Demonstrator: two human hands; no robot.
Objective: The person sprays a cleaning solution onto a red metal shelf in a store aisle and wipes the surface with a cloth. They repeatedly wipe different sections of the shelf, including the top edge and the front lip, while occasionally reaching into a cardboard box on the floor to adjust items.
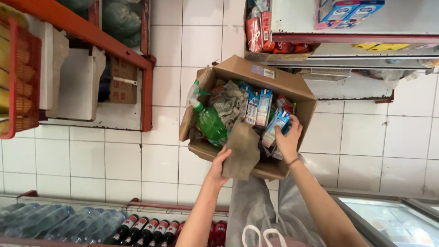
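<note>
Far left, a red wire basket (18,75) hangs off a red-framed shelf (91,34) w/ a small brown carton (122,82) tucked underneath; along the bottom edge lie clear water bottles (68,224), then a row of dark bottles w/ red labels (146,231); floor is white tile (91,160). Moving in, the left hand (219,167) grips the near edge of an open cardboard box (274,75), fingers closed on the folded-down front flap (242,151) (thumb on top, rest hidden behind the card); the box is tilted toward the camera and sits up off the floor, near a grey garment w/ white drawstrings (256,206) at bottom centre. Inside the box, left to right: a green spray bottle (211,122) w/ pale trigger, a crumpled grey-patterned cloth (231,104), upright blue-and-white drink cartons (257,107). The right hand (288,137) is down in the box's right corner, fingers clamped round one small blue carton (277,124), thin band on the wrist; hands are apart, one at the flap, one inside. Right of that, a white shelf unit (356,50) w/ red snack packs (256,29) and blue boxes (347,11) up top; bottom right, a glass-topped freezer chest (393,215).
</note>
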